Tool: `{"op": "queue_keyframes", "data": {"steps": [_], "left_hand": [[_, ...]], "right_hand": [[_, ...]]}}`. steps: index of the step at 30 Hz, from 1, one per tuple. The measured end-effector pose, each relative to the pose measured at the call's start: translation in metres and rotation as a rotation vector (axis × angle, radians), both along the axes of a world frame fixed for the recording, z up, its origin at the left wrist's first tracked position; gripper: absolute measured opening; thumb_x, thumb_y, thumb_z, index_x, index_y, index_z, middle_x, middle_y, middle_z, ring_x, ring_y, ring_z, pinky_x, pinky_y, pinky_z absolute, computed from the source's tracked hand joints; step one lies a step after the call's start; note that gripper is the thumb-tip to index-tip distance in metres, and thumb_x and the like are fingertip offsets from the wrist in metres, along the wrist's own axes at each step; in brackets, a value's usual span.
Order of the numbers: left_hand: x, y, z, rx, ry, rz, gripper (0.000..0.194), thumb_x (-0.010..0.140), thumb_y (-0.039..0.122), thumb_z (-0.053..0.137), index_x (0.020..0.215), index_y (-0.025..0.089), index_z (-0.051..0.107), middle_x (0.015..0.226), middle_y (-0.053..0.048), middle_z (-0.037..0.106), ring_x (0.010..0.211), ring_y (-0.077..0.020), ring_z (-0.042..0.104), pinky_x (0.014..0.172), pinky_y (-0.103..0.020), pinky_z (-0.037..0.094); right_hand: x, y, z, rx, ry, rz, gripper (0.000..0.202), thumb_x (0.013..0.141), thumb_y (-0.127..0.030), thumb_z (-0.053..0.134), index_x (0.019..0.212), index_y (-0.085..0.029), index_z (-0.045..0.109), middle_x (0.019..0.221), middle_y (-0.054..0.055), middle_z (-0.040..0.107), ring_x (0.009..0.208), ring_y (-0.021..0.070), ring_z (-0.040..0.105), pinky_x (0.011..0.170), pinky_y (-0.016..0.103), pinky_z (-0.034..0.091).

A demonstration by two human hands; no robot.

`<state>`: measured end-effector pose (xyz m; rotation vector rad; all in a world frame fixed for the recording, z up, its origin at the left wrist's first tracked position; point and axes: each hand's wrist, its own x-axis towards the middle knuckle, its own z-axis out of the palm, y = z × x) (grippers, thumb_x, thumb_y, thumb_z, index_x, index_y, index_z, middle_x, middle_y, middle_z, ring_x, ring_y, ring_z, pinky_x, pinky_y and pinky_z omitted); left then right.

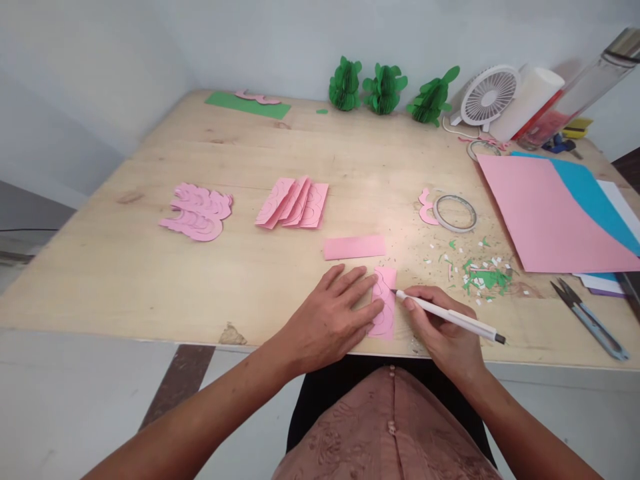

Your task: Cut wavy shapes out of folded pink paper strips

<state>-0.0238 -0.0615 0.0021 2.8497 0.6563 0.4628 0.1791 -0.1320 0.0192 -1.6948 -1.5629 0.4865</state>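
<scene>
At the white pen [465, 323]: the right hand [445, 339] has its grip closed around it, with the tip at the curvy-lined pink strip [387, 321].
Left hand [333, 321]: flat on that strip near the front edge of the table [150, 287], its grip open.
Plain strip [355, 247]: just past this hand.
Folded pink papers [295, 203]: farther back, with curves drawn on them.
Pink cutouts [197, 215]: in a pile to their left.
Tape roll [454, 229]: behind green and white scraps [487, 279].
Green paper bunches [385, 90]: three, by the wall [250, 40].

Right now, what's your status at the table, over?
Left hand spread, fingers partly covering the outlined pink strip. Right hand gripping white pen, tip at the strip. Plain pink strip lying just beyond.
</scene>
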Motion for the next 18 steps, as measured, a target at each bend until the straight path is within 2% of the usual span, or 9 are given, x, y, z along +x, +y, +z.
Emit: {"op": "queue_keyframes", "data": {"steps": [18], "left_hand": [[-0.0003, -0.0008, 0.0015, -0.013, 0.001, 0.003, 0.027, 0.093, 0.025, 0.049, 0.118, 0.022, 0.058, 0.137, -0.011, 0.053, 0.133, -0.0297, 0.042, 0.111, -0.053, 0.030]], "right_hand": [[-0.0011, -0.0001, 0.0003, -0.037, 0.035, -0.022, 0.011, 0.087, -0.028, 0.058, 0.085, -0.021, 0.067, 0.074, 0.001, 0.071, 0.059, 0.0138, 0.062, 0.057, 0.025, 0.051]]}}
